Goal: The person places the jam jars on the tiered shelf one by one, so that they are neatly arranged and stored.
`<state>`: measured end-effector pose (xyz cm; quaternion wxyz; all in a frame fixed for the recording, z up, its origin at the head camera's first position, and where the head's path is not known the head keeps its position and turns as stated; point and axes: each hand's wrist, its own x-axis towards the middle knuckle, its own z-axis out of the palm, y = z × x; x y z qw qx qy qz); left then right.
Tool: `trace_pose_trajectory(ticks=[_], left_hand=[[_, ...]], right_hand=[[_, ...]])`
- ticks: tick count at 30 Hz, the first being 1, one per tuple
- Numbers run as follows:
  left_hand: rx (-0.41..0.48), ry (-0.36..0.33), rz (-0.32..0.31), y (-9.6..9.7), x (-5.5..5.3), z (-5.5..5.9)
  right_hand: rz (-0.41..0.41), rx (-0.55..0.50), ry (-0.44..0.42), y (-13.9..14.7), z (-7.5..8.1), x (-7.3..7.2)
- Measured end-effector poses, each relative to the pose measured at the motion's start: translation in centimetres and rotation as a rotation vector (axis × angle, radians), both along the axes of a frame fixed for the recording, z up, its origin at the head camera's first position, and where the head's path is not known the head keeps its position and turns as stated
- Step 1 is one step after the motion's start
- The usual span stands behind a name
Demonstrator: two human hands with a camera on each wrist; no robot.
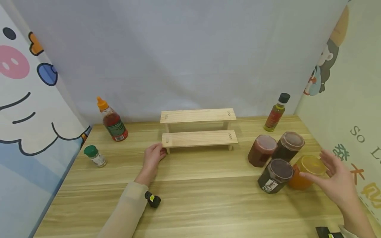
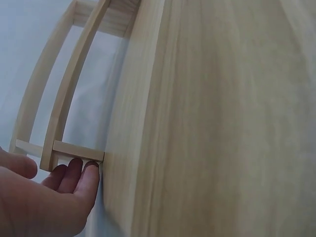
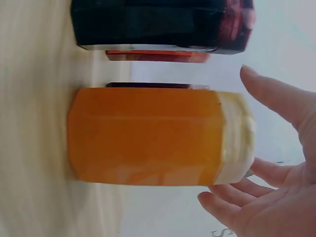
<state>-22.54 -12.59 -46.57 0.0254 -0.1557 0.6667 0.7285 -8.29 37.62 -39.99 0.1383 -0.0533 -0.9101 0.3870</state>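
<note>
"Two questions: what have we got hold of, and how will it handle?"

"Our left hand curls round the 8 o'clock end of the two-tier wooden stand, likely light and stiff, best held there. Our right hand, spread wide, grips nothing; it's at 3 o'clock of the orange-filled jar, on the tabletop at 4 o'clock from the stand."

"And that jar?"

"Probably heavy, rigid and slick, breakable if glass. We'd grasp its faceted sides below the pale lid, minding the dark labelled jar at 9 o'clock."
</note>
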Motion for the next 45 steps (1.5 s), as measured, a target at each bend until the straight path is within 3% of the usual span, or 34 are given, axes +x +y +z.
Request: trace_pose_trajectory(ticks=[9,15,23,34,45], left_hand=[[0.025,0.021,-0.022,-0.3,-0.2,-0.6],[0.025,0.032,-0.028,-0.4,-0.4,-0.7],[0.032,0.047,-0.031,-0.4,-0.6,-0.9],[0.010,0.041,-0.031,-0.4,-0.5,-1.0],[-0.013,0.059,-0.028,-0.1,-0.1,-0.9]], right_hand=[[0.045,-0.104,-0.079,1.0,-1.7,0.0],[0.071,-0.114,-0.075,1.7,-2.5,-0.4],[0.159,-0.234,-0.009,1.9,-4.1,-0.5],[0.069,-0.160,-0.065,1.8,-5.1,-0.5],[0.025,-0.294,0.050,1.7,-5.5,-0.3]])
